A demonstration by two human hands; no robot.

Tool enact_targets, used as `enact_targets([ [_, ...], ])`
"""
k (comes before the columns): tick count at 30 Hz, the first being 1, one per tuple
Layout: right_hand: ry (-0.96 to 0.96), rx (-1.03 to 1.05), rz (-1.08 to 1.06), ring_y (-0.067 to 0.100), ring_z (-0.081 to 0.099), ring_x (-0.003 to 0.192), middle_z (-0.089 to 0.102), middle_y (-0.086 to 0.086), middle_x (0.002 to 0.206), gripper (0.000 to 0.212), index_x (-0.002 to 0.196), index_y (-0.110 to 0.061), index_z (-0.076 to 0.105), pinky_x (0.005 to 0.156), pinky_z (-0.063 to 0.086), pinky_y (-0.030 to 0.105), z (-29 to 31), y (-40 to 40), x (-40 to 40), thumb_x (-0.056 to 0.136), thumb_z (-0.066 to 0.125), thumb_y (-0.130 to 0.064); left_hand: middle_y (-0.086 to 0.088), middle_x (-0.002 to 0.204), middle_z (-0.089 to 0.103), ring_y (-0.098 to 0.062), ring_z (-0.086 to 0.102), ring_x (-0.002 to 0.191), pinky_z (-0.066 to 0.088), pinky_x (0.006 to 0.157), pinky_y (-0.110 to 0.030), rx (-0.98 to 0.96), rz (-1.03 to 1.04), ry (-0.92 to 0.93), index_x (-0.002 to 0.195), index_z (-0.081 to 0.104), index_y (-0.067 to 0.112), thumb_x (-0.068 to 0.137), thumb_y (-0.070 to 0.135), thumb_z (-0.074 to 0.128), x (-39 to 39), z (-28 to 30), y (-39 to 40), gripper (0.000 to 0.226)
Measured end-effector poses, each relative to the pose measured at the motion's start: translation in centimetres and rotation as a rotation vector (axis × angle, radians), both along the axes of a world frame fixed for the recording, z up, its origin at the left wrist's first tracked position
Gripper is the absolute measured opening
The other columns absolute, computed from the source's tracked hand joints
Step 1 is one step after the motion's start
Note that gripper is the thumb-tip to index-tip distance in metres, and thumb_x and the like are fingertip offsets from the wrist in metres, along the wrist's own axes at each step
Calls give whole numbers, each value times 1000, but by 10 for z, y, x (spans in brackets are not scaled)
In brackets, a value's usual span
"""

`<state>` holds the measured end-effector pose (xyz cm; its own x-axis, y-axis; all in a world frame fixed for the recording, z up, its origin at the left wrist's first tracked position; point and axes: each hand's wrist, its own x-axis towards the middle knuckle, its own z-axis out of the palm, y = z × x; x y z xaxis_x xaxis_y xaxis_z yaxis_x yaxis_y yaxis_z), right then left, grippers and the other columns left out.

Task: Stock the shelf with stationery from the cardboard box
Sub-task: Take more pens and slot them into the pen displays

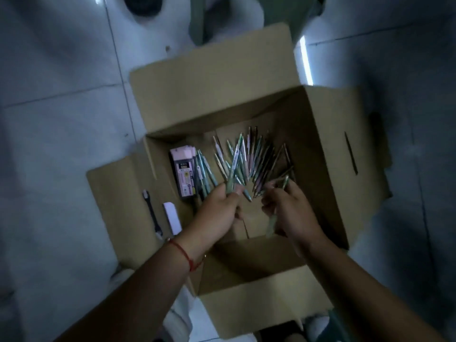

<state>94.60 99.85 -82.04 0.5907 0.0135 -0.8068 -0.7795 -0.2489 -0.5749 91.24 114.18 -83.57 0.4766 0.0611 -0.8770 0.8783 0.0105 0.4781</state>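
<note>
An open cardboard box (328, 154) sits on a pale tiled floor (61, 119), its four flaps folded outward. Loose pens (256, 154) lie fanned across the box bottom, with a pink-and-black packet (183, 172) at their left edge. The left hand (217, 213), with a red string (185, 254) at the wrist, reaches into the box and grips a small bunch of pens between curled fingers and thumb. The right hand (291, 211) is beside it, fingers curled round several pens, one jutting downward past the palm. On the left flap lie a black tool (151, 213) and a white slip (172, 217), side by side, apart. The picture is dim and blurred.
</note>
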Motion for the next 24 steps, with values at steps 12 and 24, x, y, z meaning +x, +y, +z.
enact_targets([
  [12, -197, 358, 186, 27, 45, 73, 63, 4, 81, 29, 105, -19, 75, 59, 35, 34, 434, 87, 77, 79, 75, -33, -6, 67, 51, -15, 43, 49, 37, 47, -25, -660, 41, -85, 99, 46, 9, 89, 38, 58, 17, 468, 87, 33],
  [24, -238, 581, 81, 7, 45, 55, 61, -1, 77, 42, 105, -15, 71, 45, 30, 19, 785, 174, -17, 95, 48, -49, -2, 65, 51, -13, 41, 49, 33, 46, -23, -441, 141, -480, 121, 53, 5, 104, 33, 42, -62, 807, 174, 35],
])
